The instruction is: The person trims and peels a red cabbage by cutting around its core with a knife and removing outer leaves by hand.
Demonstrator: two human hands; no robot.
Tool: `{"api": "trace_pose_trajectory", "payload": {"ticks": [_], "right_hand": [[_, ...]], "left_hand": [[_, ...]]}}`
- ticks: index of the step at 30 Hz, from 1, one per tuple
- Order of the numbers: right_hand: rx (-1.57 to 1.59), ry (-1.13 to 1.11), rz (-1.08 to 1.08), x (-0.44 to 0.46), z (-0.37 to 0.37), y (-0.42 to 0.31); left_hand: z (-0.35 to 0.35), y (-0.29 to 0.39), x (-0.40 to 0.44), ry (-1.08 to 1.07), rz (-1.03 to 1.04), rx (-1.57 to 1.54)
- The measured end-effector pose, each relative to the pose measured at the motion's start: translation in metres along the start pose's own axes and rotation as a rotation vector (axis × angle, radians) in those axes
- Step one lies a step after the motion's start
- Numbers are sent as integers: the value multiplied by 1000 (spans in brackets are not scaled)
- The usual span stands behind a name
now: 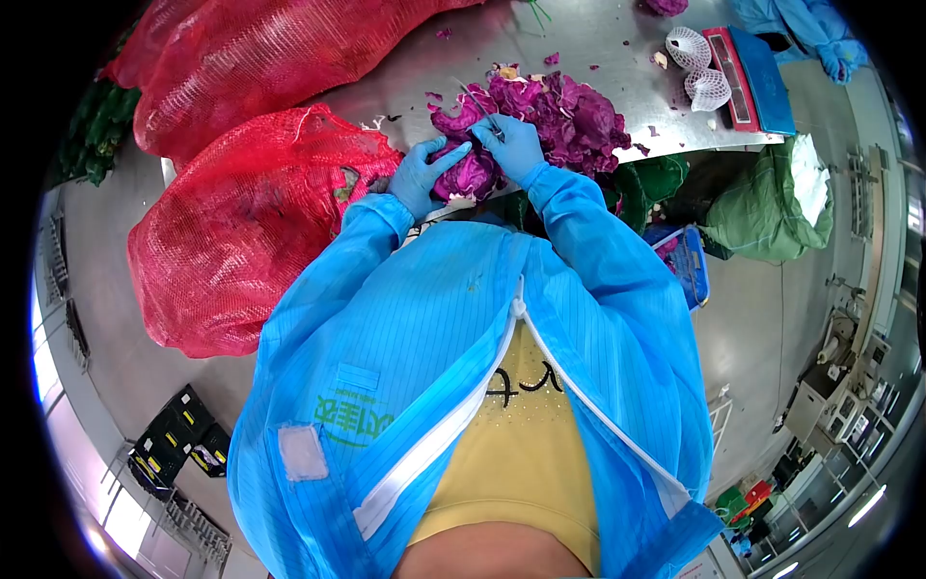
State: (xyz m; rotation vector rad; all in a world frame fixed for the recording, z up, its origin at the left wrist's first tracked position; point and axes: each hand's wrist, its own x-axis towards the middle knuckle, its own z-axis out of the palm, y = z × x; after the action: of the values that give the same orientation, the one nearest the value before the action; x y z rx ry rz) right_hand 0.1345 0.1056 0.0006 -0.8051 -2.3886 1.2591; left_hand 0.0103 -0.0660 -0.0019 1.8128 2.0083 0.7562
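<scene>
Both my hands wear blue gloves at the near edge of the metal table. With my left hand (421,177) I hold a purple cabbage (469,174) from its left side. My right hand (511,147) is closed around a small knife (475,99), whose thin blade points up and to the left over the cabbage. A curled purple leaf (457,118) stands just above the cabbage head. Right beside my right hand lies a heap of loose purple leaves (569,121). The underside of the cabbage is partly hidden.
Red mesh sacks (251,222) crowd the left side. At the right of the metal table (386,82) are white foam nets (707,89) and a blue and red box (757,82). A green sack (772,207) and a blue basket (687,265) stand below the table edge.
</scene>
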Motion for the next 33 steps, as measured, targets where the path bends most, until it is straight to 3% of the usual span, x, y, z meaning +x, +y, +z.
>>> {"api": "trace_pose_trajectory", "payload": {"ticks": [5,11,13,17,19,21,23,25,29,33], "right_hand": [[-57,-31,3,1,-3,-11],[-223,-1,-239,22,-3,-24],[-264,-2,-142,32,-4,-28],[198,74,96,34,-9,-1],[290,-16,118,21,-22,-3],[292,-270,134,7,-24,8],[281,-305,66,-6,-25,12],[134,-309,98,-10,-20,18],[125,-327,151,-8,-19,21],[-79,-274,-36,-11,-17,20]], "left_hand": [[-3,1,1,-15,16,7],[-8,2,8,-93,32,31],[-8,3,9,-60,51,32],[-8,2,3,-26,40,-2],[-2,-3,-1,5,54,1],[2,-7,-1,15,67,14],[3,-10,-1,24,82,30],[1,-5,-1,22,60,-3],[0,-6,1,-16,40,23],[5,-12,3,-41,16,41]]}}
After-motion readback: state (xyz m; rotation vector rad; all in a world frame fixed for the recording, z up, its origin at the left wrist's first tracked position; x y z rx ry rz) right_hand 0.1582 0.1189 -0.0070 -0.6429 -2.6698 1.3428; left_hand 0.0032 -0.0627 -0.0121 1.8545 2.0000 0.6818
